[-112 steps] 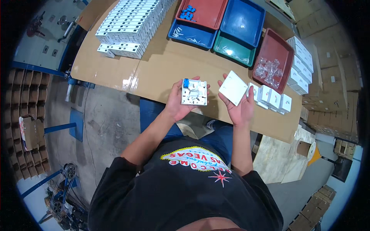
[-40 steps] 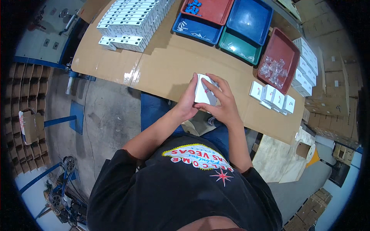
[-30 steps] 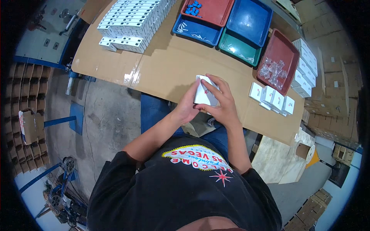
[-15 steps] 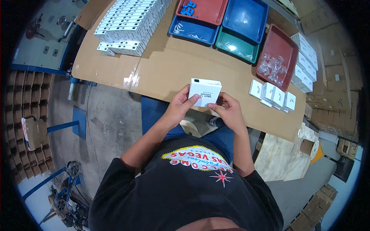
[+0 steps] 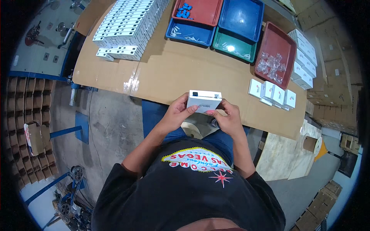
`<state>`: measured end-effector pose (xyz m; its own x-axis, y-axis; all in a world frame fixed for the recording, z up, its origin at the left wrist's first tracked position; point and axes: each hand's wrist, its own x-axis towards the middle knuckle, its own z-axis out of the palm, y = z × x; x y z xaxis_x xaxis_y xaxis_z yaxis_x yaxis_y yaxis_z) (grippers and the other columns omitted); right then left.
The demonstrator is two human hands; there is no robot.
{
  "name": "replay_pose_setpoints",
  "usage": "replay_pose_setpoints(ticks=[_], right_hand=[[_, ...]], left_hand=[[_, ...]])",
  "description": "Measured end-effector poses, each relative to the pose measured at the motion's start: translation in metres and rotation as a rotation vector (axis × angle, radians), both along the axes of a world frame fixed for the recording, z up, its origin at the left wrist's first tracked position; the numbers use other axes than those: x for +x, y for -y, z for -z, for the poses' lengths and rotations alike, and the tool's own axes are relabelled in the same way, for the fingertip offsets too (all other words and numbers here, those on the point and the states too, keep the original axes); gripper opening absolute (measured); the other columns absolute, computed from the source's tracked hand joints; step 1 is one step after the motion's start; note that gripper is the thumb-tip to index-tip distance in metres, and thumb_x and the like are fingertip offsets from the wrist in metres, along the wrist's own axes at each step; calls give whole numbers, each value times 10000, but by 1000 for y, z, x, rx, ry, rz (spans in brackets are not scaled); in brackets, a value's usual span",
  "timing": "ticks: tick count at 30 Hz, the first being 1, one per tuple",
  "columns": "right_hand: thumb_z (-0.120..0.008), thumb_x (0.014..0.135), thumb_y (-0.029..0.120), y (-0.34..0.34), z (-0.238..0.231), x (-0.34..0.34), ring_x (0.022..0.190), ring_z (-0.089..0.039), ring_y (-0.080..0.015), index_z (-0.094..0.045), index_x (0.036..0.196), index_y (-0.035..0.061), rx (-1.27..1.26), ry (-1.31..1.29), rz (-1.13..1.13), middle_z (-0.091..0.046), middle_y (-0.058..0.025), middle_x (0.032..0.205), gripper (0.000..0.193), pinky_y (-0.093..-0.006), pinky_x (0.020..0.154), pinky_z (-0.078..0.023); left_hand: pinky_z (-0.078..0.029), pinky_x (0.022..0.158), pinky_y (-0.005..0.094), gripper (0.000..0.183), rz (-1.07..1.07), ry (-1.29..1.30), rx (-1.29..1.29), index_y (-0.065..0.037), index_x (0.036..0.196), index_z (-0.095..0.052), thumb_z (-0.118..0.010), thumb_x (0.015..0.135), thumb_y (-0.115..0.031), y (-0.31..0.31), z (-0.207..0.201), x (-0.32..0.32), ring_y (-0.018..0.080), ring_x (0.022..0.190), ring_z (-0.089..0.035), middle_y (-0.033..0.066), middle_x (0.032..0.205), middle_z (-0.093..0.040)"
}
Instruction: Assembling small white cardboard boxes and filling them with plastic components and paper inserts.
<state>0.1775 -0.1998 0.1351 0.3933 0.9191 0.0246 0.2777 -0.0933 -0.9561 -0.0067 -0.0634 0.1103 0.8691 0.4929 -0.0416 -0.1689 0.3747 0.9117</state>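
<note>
The left hand (image 5: 178,114), which had carried an opened casing with a blue block in its corner in the earliest view, now gripped the left side of a single closed white unit (image 5: 204,101). The right hand (image 5: 228,118), which had held a loose flat cover, was clamped on the unit's right side. Compared with half a second before, the unit had tipped so that its narrow edge with a dark square showed more fully and its printed face less, and it sat lower, in view at the near edge of the worktop (image 5: 165,73).

The stack of white units (image 5: 125,30) at left was cut off by the upper rim, its depth uncountable. Most fingers of both hands were hidden behind the unit; only the thumbs showed plainly on its face. The small white pieces (image 5: 192,38) were too fine to count, and the clear bags (image 5: 271,65) overlapped too much.

Counted left to right: one large stack; two hands, apart, with one unit between them; five trays, namely one red (image 5: 204,11), two blue (image 5: 210,34) (image 5: 241,19), one green (image 5: 231,45) and one dark red (image 5: 275,44); four upper faces in the small group of white units (image 5: 277,94).
</note>
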Motion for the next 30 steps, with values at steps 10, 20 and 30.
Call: replay_pose_setpoints(ticks=[10, 20, 30], right_hand=[[-817, 868, 82, 3, -9, -6, 968, -761, -252, -700, 1152, -31, 21, 55, -49, -763, -171, 1036, 327, -357, 848, -589], [-833, 864, 91, -2, -28, -19, 981, -756, -239, -689, 1186, -39, 90, 71, 3, -757, -146, 1022, 376, -346, 888, -598], [-836, 852, 115, 1, -34, -23, 918, -759, -293, -704, 1123, -29, 152, 280, 44, -758, -180, 1015, 334, -356, 798, -579]], left_hand=[[-500, 1048, 322, 488, -55, -32, 14, -6, 1403, -560, -750, 954, -22, 1, -20, -1, 141, 1199, -624, 80, 1302, -672], [-565, 941, 307, 438, -231, 5, -183, -14, 1226, -671, -876, 841, -50, 2, 1, -4, 136, 1055, -687, 62, 1135, -745], [-559, 945, 305, 433, -178, 87, -187, -21, 1216, -663, -877, 845, -75, 0, -1, -4, 123, 1043, -684, 56, 1118, -745]])
